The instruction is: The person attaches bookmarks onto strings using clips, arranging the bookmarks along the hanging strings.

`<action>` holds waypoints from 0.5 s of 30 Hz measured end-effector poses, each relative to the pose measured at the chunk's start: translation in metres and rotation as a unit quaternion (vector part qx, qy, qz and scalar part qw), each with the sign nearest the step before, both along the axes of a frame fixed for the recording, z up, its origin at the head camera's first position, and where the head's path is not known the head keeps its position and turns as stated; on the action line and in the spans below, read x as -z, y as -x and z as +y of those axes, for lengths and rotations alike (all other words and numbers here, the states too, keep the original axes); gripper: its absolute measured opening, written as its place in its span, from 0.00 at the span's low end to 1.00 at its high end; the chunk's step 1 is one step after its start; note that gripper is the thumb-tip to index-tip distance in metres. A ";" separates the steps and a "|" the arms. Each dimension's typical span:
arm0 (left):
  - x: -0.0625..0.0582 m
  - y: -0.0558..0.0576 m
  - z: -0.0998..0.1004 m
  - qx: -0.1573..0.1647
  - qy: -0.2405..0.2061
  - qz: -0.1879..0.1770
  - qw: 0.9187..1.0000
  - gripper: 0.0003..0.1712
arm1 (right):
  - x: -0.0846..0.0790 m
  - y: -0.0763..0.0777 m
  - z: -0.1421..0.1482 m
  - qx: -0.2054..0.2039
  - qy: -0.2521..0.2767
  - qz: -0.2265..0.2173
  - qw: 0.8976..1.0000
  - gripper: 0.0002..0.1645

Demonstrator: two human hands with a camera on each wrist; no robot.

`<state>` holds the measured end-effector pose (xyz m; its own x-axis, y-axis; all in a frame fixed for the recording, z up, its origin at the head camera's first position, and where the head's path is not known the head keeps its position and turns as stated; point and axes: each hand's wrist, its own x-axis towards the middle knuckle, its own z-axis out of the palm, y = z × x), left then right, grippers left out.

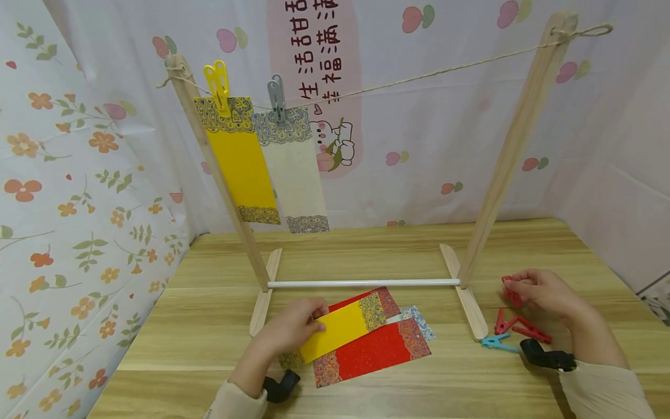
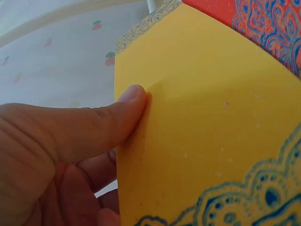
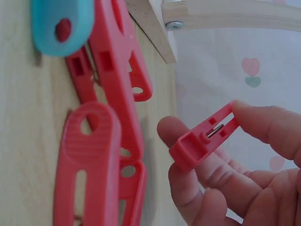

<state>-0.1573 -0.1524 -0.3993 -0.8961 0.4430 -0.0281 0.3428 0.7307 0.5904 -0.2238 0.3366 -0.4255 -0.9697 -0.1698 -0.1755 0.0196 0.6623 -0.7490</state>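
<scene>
My left hand (image 1: pixel 290 329) pinches a yellow paper card (image 1: pixel 340 331) with blue-patterned ends, thumb on its face in the left wrist view. The card lies tilted over other cards: a red card (image 1: pixel 374 352) in front, another red one behind, and a pale card (image 1: pixel 421 323) with a blue-patterned end sticking out. At the right, my right hand (image 1: pixel 549 297) holds a red clothespin (image 3: pixel 200 143) between thumb and fingers, just above the table. Below that hand lie more red clothespins (image 1: pixel 531 330) and a light blue clothespin (image 1: pixel 499 343).
A wooden rack with a left post (image 1: pixel 220 174), a right post (image 1: pixel 502 174) and a white crossbar (image 1: pixel 361 283) stands behind the cards. From its string (image 1: pixel 434 73) hang a yellow card (image 1: pixel 243 166) under a yellow clothespin (image 1: pixel 220 87) and a cream card (image 1: pixel 295 174) under a grey clothespin (image 1: pixel 277 99).
</scene>
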 end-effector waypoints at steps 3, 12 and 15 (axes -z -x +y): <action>-0.001 0.001 -0.001 -0.001 0.000 0.004 1.000 0.05 | 0.001 -0.001 -0.001 -0.007 0.017 0.010 1.000 0.26; -0.004 0.001 -0.003 -0.015 -0.007 0.015 1.000 0.04 | -0.008 -0.001 -0.008 -0.038 0.056 0.026 0.997 0.27; -0.004 0.002 -0.004 -0.018 -0.012 0.023 0.999 0.04 | -0.012 0.000 -0.009 -0.046 0.057 0.018 0.997 0.30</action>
<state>-0.1591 -0.1560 -0.3949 -0.9118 0.4100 0.0237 0.3430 0.7285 0.5930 -0.2239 0.3277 -0.4139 -0.9543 -0.2754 -0.1163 -0.0651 0.5712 -0.8182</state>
